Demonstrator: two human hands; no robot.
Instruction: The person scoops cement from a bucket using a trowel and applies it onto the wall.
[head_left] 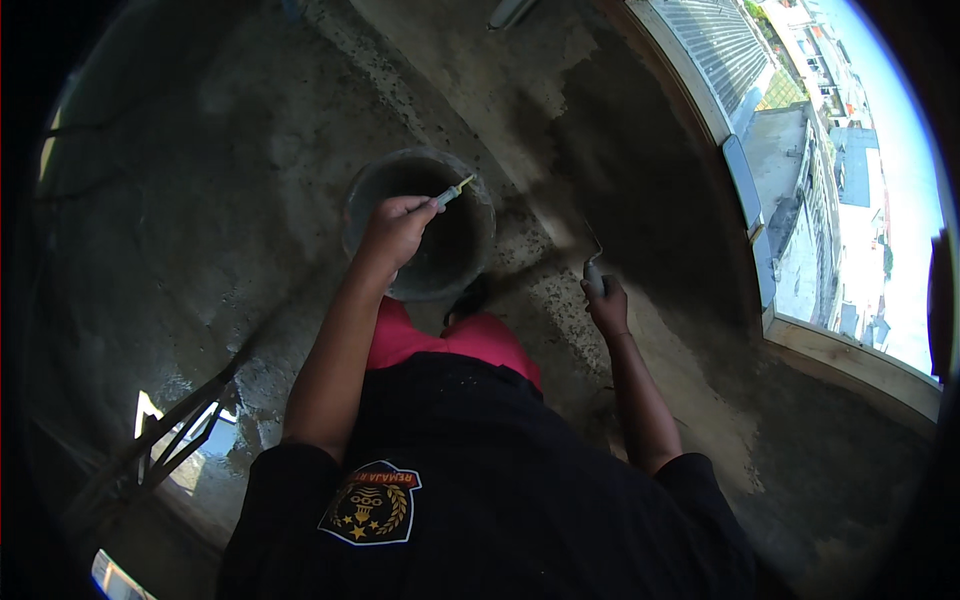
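Note:
My left hand (pixel 396 232) is held over a round grey bucket (pixel 353 205), closed around a small slim tool (pixel 450 194) with a grey grip and a pale yellow tip. Its exact kind is unclear. The tip points up and right, across the bucket's rim. Off to the right, my right hand (pixel 608 306) grips the grey handle of a trowel (pixel 594 276). A thin bent neck rises from that handle, while the blade is barely visible against the dark wall. The bucket's inside lies in shadow, so its contents cannot be made out.
Rough, damp concrete floor (pixel 200 190) spreads to the left. A dark wall (pixel 650 150) and a framed window opening (pixel 735 165) onto rooftops stand at the right. Dark bars (pixel 185 425) cross the lower left near a bright wet patch.

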